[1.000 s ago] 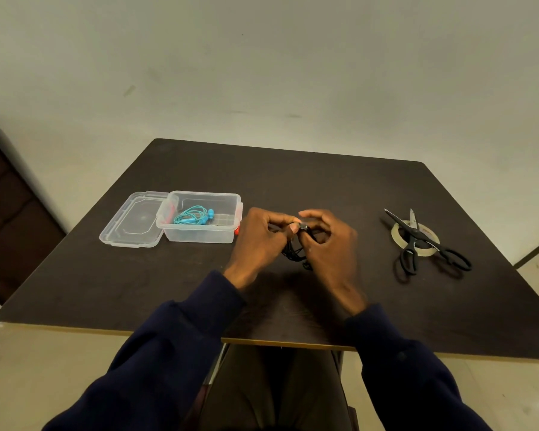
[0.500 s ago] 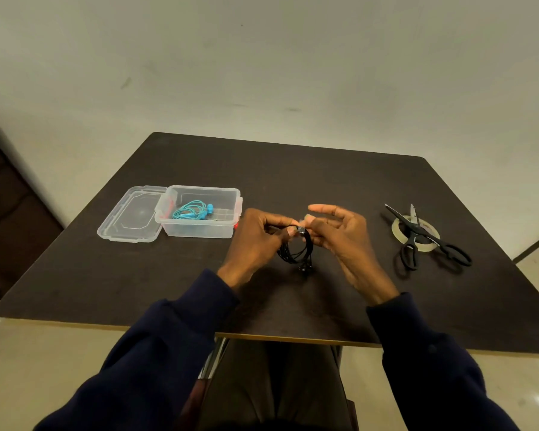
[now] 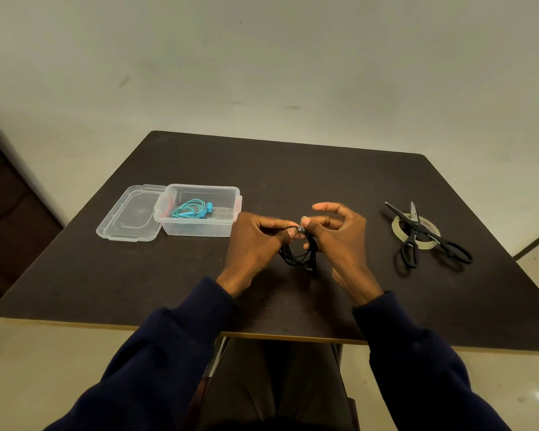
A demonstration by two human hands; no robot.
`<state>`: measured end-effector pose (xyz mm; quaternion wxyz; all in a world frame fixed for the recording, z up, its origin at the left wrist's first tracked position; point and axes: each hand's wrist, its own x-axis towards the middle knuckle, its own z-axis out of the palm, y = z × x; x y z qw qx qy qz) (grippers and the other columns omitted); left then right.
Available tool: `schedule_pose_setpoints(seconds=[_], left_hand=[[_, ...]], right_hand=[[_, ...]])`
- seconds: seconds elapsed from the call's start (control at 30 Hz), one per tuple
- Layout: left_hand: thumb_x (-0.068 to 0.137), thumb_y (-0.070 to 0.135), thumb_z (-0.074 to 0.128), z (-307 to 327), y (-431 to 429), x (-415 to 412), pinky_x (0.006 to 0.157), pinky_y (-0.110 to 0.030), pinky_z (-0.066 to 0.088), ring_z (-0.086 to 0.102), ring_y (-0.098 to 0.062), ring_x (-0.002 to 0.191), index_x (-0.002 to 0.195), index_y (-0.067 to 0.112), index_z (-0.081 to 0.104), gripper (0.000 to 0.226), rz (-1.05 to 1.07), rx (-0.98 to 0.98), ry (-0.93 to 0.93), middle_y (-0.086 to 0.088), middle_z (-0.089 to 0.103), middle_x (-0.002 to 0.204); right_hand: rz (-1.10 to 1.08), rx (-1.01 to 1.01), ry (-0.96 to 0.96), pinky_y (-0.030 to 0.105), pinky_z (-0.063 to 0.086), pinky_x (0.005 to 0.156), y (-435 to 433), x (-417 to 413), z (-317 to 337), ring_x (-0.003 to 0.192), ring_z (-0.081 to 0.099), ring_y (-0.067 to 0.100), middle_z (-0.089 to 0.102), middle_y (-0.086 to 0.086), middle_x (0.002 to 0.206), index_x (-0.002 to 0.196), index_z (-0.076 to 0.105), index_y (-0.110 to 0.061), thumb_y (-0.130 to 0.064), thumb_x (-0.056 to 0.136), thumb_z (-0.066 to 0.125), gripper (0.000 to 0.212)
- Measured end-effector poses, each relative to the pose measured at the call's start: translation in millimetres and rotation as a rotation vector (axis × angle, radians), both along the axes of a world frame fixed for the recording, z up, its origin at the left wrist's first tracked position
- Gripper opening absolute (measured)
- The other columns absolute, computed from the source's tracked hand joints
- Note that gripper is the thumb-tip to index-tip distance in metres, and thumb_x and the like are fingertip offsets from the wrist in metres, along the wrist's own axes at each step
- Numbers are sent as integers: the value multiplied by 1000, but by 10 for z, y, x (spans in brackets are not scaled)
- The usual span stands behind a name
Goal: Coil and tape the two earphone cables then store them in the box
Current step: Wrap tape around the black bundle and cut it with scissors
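Note:
A coiled black earphone cable [image 3: 299,256] hangs between my two hands just above the dark table [image 3: 293,169]. My left hand [image 3: 255,241] pinches the top of the coil with thumb and fingers. My right hand [image 3: 339,237] pinches the same spot from the right, with its index finger lifted and stretched out. A coiled turquoise earphone cable [image 3: 191,210] lies inside the clear plastic box [image 3: 199,227] at the left. A roll of clear tape [image 3: 399,227] lies at the right under black scissors [image 3: 423,236].
The box's clear lid [image 3: 131,214] lies flat beside it on the left. The table's near edge runs just below my wrists. A dark cabinet [image 3: 10,206] stands left of the table, and a pale wall rises behind it.
My right hand has opened out from a curled grip over the coil, its index finger lifting away. Both hands stay at the coil's top and the coil hangs more visibly below them.

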<state>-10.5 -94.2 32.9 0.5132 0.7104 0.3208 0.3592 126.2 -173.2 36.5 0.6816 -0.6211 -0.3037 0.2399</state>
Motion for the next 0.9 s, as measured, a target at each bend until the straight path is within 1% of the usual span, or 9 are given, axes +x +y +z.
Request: schedule_pose_setpoints(seconds=[0.13, 0.23, 0.3, 0.37, 0.43, 0.53, 0.73, 0.8, 0.9], left_hand=[[85, 16, 80, -5, -51, 20, 79, -28, 61, 73, -2, 80, 97, 19, 81, 13, 51, 236, 86, 5, 79, 88], [88, 14, 76, 15, -37, 30, 75, -26, 60, 71, -3, 75, 93, 22, 82, 11, 15, 275, 170, 8, 78, 82], [89, 14, 75, 54, -8, 30, 71, -19, 58, 70, -4, 74, 93, 20, 81, 10, -19, 251, 218, 8, 77, 82], [89, 15, 74, 91, 21, 26, 69, -11, 53, 69, -2, 75, 94, 17, 80, 8, -33, 230, 245, 6, 77, 83], [90, 16, 74, 116, 53, 15, 67, -9, 51, 69, -2, 74, 91, 16, 80, 7, -31, 220, 241, 5, 76, 81], [91, 16, 72, 158, 92, 1, 64, -14, 55, 70, -7, 73, 84, 15, 81, 11, -33, 160, 211, 3, 76, 75], [90, 16, 73, 157, 104, -27, 71, -30, 58, 72, -19, 77, 82, 9, 80, 14, -66, 14, 118, -2, 77, 75], [90, 16, 73, 143, 94, -43, 75, -30, 60, 74, -19, 79, 84, 8, 80, 13, -73, -11, 79, -2, 77, 76], [88, 12, 74, 135, 73, -53, 74, -30, 61, 74, -19, 77, 85, 7, 80, 8, -65, -41, 18, -3, 77, 75]], right_hand=[[-35, 4, -46, 30, 55, 47, 27, -24, -26, 64, 74, 23, 75, 14, 80, 112, 61, -5, 0, 85, 77, 31], [-67, 23, -142, 34, 58, 49, 13, -32, -44, 67, 75, 24, 75, 10, 84, 111, 61, -9, -4, 86, 78, 31], [-75, 48, -243, 37, 60, 49, -8, -49, -42, 69, 76, 21, 75, 8, 88, 111, 62, -10, -7, 87, 78, 30], [-69, 78, -349, 33, 61, 52, -45, -64, -22, 74, 75, 15, 74, 4, 90, 111, 63, -9, -7, 87, 77, 28], [-59, 102, -508, 19, 59, 60, -80, -55, 3, 80, 74, 7, 73, -1, 92, 112, 65, -9, -8, 87, 78, 28], [-21, 123, -823, 13, 57, 75, -137, -21, 8, 89, 72, 2, 73, -7, 98, 115, 67, -8, -10, 85, 80, 32], [49, 141, -1308, 33, 60, 76, -245, 125, -85, 96, 71, 15, 74, 6, 110, 118, 70, -7, -9, 93, 72, 25], [43, 154, -1488, 33, 59, 73, -278, 182, -126, 98, 68, 19, 73, 8, 108, 119, 70, -7, -6, 96, 68, 23], [22, 198, -1617, 32, 60, 73, -301, 231, -181, 107, 68, 25, 73, 11, 111, 119, 72, -4, -4, 97, 63, 24]])
